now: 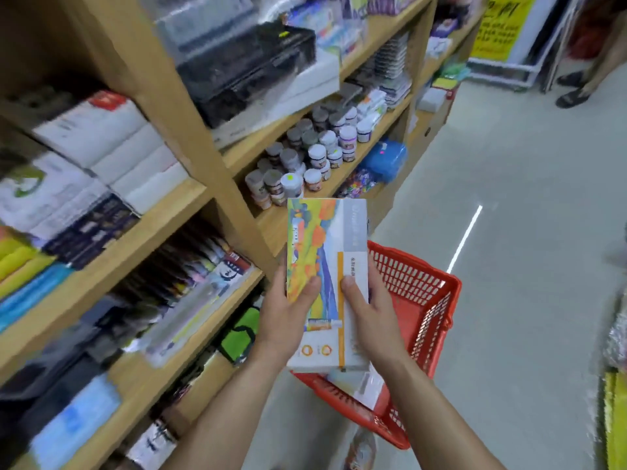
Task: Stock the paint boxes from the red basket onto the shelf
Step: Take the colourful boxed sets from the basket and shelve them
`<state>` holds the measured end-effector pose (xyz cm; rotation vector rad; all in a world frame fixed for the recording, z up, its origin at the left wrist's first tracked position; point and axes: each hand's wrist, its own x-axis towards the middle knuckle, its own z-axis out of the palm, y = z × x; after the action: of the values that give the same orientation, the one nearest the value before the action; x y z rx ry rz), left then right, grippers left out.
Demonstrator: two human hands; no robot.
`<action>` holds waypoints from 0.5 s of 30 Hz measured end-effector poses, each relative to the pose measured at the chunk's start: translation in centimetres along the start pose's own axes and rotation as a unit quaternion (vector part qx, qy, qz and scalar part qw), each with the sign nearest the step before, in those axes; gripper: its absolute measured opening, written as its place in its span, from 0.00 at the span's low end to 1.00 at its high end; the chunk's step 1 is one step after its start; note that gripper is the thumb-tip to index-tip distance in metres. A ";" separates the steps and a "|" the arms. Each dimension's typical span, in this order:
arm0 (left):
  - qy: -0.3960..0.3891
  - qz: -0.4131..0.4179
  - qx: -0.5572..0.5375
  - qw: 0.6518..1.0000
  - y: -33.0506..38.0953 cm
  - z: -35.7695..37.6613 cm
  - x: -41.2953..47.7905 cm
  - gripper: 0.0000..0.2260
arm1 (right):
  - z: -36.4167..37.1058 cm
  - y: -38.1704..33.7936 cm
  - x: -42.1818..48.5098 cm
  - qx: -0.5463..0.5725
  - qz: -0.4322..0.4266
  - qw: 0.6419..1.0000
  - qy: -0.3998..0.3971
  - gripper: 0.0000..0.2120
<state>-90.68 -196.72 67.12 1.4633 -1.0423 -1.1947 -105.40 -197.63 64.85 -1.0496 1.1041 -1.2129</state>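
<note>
I hold a tall paint box (324, 245) upright in front of me, its face a colourful painted landscape with a grey and white strip on the right. My left hand (288, 313) grips its lower left edge, thumb on the front. My right hand (369, 310) grips the lower right edge. Below and behind the box stands the red basket (427, 300) on the floor, with at least one more pale box (363, 385) lying inside. The wooden shelf (169, 212) rises on my left.
The shelf boards carry stacked white and dark boxes, flat packs, and a cluster of small paint jars (305, 157). A blue plastic case (386, 161) sits lower down. A person's sandalled feet (573, 89) stand at the aisle's far end near a yellow sign (502, 25).
</note>
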 end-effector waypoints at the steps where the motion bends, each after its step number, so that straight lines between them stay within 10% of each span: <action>1: 0.014 0.006 0.002 1.000 0.6 -1.7 -1.1 0.29 | 1.6 -0.6 -0.7 0.003 -0.008 1.000 -0.022 0.23; 15: 0.328 0.082 0.035 0.940 6.5 -28.9 -17.0 0.22 | 30.1 -7.9 -10.2 -0.122 -0.105 0.942 -0.294 0.25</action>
<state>-65.26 -177.14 78.80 1.6299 -0.7209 -0.4839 -77.24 -187.50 78.18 -1.6260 0.6894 -0.8382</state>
